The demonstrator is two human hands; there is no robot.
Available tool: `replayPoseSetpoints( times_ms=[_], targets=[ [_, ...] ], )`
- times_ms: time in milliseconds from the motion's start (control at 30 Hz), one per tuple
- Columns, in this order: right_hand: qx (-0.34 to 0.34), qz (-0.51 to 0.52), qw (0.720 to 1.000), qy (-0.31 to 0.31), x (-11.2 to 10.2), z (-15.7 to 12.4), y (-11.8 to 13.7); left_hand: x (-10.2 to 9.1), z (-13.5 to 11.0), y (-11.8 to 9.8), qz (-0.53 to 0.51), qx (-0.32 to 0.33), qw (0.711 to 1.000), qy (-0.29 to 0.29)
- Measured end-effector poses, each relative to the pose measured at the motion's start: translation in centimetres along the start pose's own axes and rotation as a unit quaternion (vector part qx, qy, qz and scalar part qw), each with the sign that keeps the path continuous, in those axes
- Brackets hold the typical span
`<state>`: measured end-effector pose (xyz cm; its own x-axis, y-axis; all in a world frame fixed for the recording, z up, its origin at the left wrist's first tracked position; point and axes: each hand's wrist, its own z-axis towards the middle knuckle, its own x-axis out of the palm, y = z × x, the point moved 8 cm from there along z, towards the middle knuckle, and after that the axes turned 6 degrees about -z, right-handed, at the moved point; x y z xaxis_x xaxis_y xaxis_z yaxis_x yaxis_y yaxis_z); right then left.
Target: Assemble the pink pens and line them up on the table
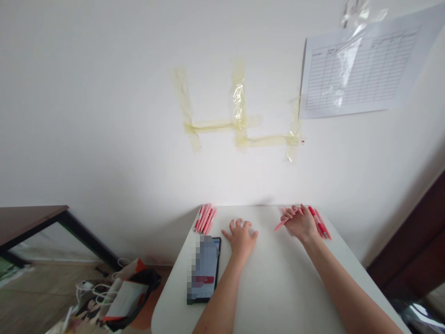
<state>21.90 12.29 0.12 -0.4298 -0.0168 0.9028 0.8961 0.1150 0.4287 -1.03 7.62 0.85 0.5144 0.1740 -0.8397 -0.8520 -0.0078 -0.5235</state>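
Note:
In my right hand (301,223) is a pink pen (282,224), held slantwise with one end pointing down and left over the white table. Just right of that hand, several red and pink pens (320,221) lie near the table's back right corner, partly hidden by my hand. My left hand (240,237) rests with spread fingers on the table, nothing in it. To its left, at the back left corner, lies a bunch of pink and red pens (206,219). A phone (205,271) lies beside my left forearm, its screen partly blurred.
The white table (278,287) stands against a wall with yellowish tape strips (215,126) and a printed sheet (358,74). At lower left are bags and white cables (118,294) on the floor, near a dark-framed table (38,218). Something dark brown (413,246) stands at right.

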Motion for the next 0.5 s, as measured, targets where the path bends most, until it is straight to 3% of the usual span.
replayPoseSetpoints(
  times_ms=[500],
  targets=[
    [-0.020, -0.020, 1.000, -0.011, 0.02, 0.17, 0.14, 0.07, -0.04, -0.01, -0.003, 0.000, 1.000, 0.001]
  ],
)
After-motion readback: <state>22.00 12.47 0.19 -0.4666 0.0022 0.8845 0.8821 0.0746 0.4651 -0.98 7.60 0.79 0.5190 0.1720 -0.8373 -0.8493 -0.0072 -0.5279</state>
